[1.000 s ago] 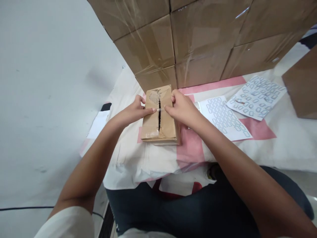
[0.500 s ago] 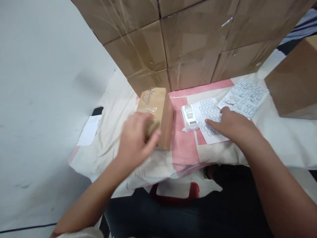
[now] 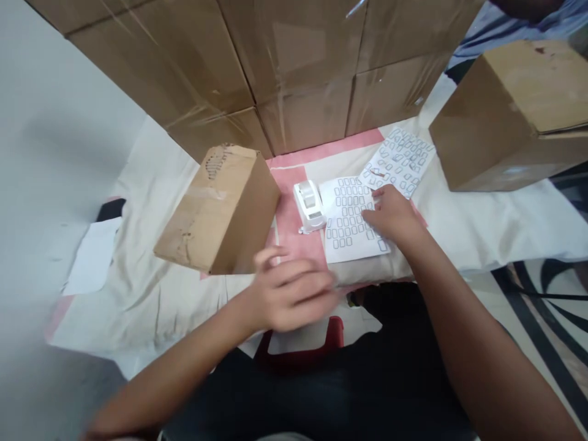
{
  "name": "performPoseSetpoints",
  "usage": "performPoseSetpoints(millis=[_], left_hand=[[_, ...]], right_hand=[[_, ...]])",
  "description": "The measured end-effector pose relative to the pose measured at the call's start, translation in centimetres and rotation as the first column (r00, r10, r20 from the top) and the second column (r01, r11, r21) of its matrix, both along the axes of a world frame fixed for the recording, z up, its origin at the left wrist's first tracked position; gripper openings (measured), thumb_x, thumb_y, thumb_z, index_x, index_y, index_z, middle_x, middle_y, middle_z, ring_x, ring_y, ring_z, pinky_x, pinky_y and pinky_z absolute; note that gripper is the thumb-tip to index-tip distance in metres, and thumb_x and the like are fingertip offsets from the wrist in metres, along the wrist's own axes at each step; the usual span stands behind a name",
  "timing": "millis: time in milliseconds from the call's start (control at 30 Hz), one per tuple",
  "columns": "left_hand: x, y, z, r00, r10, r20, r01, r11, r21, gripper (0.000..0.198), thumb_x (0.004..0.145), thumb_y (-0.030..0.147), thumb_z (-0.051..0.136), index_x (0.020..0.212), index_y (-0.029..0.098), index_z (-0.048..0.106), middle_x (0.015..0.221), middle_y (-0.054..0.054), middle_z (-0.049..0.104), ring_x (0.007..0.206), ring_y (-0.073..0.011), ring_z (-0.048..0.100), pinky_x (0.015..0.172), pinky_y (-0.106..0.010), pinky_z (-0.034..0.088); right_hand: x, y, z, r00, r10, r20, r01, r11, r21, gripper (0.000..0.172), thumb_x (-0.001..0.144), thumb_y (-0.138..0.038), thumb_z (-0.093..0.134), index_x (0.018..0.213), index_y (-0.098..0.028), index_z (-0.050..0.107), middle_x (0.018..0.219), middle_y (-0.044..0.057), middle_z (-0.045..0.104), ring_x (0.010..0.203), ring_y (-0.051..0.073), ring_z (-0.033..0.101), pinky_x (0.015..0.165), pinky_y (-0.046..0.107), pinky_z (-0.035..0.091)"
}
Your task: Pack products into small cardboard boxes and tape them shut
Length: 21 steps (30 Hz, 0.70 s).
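My right hand rests on the right side of a white sheet printed with rows of small rounded rectangles. Its thumb and forefinger are apart on the paper. My left hand is in the air over the table's front edge, palm down. The fingers are loosely bent and a little blurred, and I see nothing in them. A white tape dispenser with a clear roll stands at the sheet's left edge. Left of it sits a brown cardboard box, its top taped and worn, near my left hand's thumb.
Stacked taped cartons form a wall behind. A second printed sheet lies beyond my right hand. A larger box stands at right. A white card lies far left on the cloth. A red-rimmed seat is below.
My left hand has moved off the cardboard box, rightward and toward me. The box now sits turned at more of an angle. My right hand remains on the sheet; the view has shifted right.
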State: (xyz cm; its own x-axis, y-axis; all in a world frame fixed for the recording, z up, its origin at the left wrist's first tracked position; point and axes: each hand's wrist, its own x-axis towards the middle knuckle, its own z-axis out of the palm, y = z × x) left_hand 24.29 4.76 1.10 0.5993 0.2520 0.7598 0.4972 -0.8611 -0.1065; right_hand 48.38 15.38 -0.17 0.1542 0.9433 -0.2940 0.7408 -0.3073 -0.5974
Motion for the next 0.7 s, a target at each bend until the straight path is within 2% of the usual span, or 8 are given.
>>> performPoseSetpoints(millis=[100, 200, 300, 367, 433, 500, 567, 700], left_hand=[[6.2, 3.8, -4.0, 0.988, 0.027, 0.153, -0.002, 0.987, -0.162, 0.016, 0.087, 0.029, 0.072, 0.102, 0.032, 0.066, 0.114, 0.003, 0.072, 0.110, -0.0232, 0.055, 0.095, -0.044, 0.036], [8.4, 6.3, -6.1, 0.955, 0.128, 0.269, -0.005, 0.910, -0.414, 0.044, 0.089, 0.057, 0.063, 0.119, 0.024, 0.058, 0.125, -0.009, 0.064, 0.120, -0.0281, 0.052, 0.101, -0.047, 0.038], [7.7, 6.6, -6.2, 0.927, 0.154, 0.341, 0.044, 0.860, -0.508, 0.061, 0.089, 0.068, 0.057, 0.128, 0.022, 0.052, 0.127, -0.013, 0.058, 0.122, -0.0289, 0.051, 0.107, -0.048, 0.037], [7.0, 6.3, -6.0, 0.923, 0.172, 0.343, 0.024, 0.867, -0.498, 0.056, 0.090, 0.060, 0.060, 0.130, 0.022, 0.050, 0.127, -0.012, 0.057, 0.121, -0.0281, 0.050, 0.107, -0.047, 0.038], [6.8, 6.2, -5.9, 0.931, 0.174, 0.320, 0.005, 0.874, -0.487, 0.054, 0.089, 0.052, 0.065, 0.131, 0.022, 0.050, 0.127, -0.012, 0.056, 0.121, -0.0275, 0.051, 0.106, -0.046, 0.039], [7.0, 6.2, -5.9, 0.941, 0.162, 0.296, 0.000, 0.878, -0.479, 0.055, 0.087, 0.050, 0.069, 0.131, 0.022, 0.051, 0.127, -0.012, 0.057, 0.121, -0.0277, 0.052, 0.106, -0.045, 0.040], [7.2, 6.3, -6.0, 0.945, 0.153, 0.289, 0.002, 0.881, -0.473, 0.058, 0.085, 0.051, 0.072, 0.131, 0.021, 0.052, 0.127, -0.012, 0.058, 0.120, -0.0284, 0.052, 0.105, -0.045, 0.041], [7.1, 6.3, -5.9, 0.952, 0.105, 0.286, 0.039, 0.889, -0.456, 0.067, 0.082, 0.053, 0.074, 0.135, 0.021, 0.050, 0.127, -0.013, 0.059, 0.120, -0.0288, 0.055, 0.104, -0.046, 0.044]], right_hand=[[0.7, 0.1, 0.1, 0.928, -0.054, -0.368, 0.071, 0.997, 0.033, 0.040, 0.072, -0.021, 0.071, 0.110, -0.021, 0.056, 0.077, 0.000, 0.058, 0.069, 0.020, 0.060, 0.060, 0.032, 0.047], [1.3, -0.2, 1.0, 0.807, -0.029, -0.590, 0.142, 0.979, 0.145, 0.040, 0.073, -0.024, 0.074, 0.110, -0.024, 0.057, 0.080, -0.001, 0.060, 0.068, 0.017, 0.060, 0.060, 0.031, 0.049], [1.9, -0.8, 2.2, 0.738, 0.030, -0.674, 0.075, 0.989, 0.126, 0.044, 0.073, -0.026, 0.078, 0.112, -0.027, 0.057, 0.087, 0.000, 0.066, 0.071, 0.018, 0.063, 0.058, 0.031, 0.051], [2.2, -1.2, 2.9, 0.734, 0.113, -0.670, -0.106, 0.993, 0.051, 0.036, 0.074, -0.029, 0.080, 0.106, -0.026, 0.062, 0.085, 0.001, 0.068, 0.074, 0.020, 0.065, 0.060, 0.032, 0.052], [2.1, -1.6, 3.4, 0.751, 0.233, -0.618, -0.299, 0.954, -0.004, 0.023, 0.078, -0.032, 0.078, 0.097, -0.025, 0.068, 0.084, 0.002, 0.069, 0.082, 0.023, 0.066, 0.069, 0.035, 0.055], [1.8, -2.1, 3.8, 0.755, 0.324, -0.570, -0.415, 0.909, -0.032, 0.015, 0.084, -0.033, 0.071, 0.096, -0.024, 0.072, 0.090, 0.002, 0.071, 0.093, 0.025, 0.067, 0.082, 0.038, 0.056], [1.5, -2.5, 4.2, 0.750, 0.335, -0.571, -0.438, 0.898, -0.049, 0.016, 0.088, -0.031, 0.064, 0.100, -0.024, 0.073, 0.096, 0.002, 0.072, 0.098, 0.025, 0.067, 0.087, 0.039, 0.055], [1.5, -3.3, 4.5, 0.745, 0.266, -0.612, -0.382, 0.922, -0.064, 0.013, 0.086, -0.025, 0.065, 0.097, -0.022, 0.072, 0.090, 0.002, 0.070, 0.089, 0.023, 0.066, 0.077, 0.035, 0.055]])
